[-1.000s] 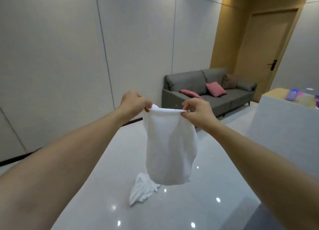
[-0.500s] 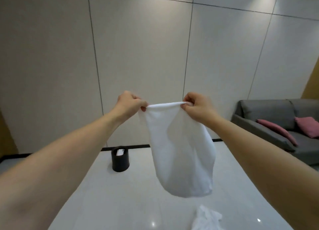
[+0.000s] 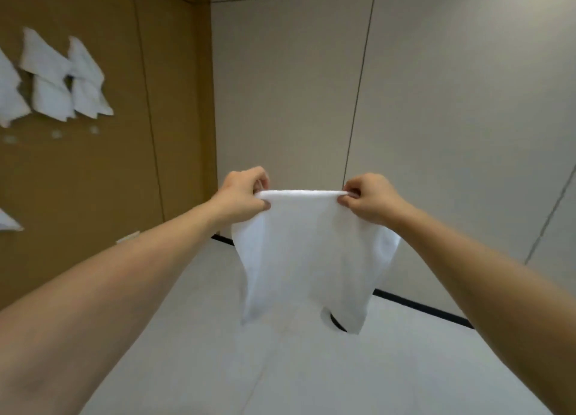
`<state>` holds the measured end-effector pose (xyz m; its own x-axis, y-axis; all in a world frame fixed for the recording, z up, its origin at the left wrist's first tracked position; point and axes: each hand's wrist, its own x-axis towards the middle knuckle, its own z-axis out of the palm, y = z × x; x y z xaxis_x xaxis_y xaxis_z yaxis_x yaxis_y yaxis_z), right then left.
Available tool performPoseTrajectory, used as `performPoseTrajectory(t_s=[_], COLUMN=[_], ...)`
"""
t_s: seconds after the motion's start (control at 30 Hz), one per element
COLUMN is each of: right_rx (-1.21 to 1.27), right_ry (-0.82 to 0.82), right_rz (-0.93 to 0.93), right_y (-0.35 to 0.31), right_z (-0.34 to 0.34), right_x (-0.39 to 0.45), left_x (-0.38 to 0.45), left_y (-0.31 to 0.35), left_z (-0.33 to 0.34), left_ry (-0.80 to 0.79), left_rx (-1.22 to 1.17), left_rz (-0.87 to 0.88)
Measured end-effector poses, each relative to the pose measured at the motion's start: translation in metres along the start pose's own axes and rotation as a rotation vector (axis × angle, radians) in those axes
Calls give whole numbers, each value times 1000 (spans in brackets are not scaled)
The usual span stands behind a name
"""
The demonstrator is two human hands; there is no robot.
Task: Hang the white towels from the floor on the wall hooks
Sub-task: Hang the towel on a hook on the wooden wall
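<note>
One head-worn wide-angle view looks forward and down, close over outstretched arms, toward a wall corner.

Towel (image 3: 308, 258): soft white cloth, matt. Floor (image 3: 374, 377): smooth, glossy tile. Left wall panel (image 3: 93, 180): matt, wood-toned.

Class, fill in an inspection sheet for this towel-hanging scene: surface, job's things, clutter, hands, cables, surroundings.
Surface: pale glossy floor.
Job's things: white towel held up by its top edge; hung towels on the brown wall; small empty hooks below them.
Clutter: dark object, mostly hidden behind the towel.
Hands: left hand and right hand each pinch a top corner.
Cables: nothing seen.
Surroundings: grey panelled wall.
</note>
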<state>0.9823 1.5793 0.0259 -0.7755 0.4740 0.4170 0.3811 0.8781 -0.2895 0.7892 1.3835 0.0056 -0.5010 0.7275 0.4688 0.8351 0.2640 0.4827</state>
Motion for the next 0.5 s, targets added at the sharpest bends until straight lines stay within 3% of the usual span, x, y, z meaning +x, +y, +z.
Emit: performPoseTrajectory(t_s=[0.17, 0.5], right_rx=[5, 266], right_ry=[-142, -267], right_rz=[-176, -427], right_y=[-51, -171], right_z=[82, 209], right_x=[105, 317], left_x=[31, 104], left_y=[-99, -265], left_z=[-47, -143], left_ry=[-48, 127], left_rx=[198, 376], left_rz=[-162, -519])
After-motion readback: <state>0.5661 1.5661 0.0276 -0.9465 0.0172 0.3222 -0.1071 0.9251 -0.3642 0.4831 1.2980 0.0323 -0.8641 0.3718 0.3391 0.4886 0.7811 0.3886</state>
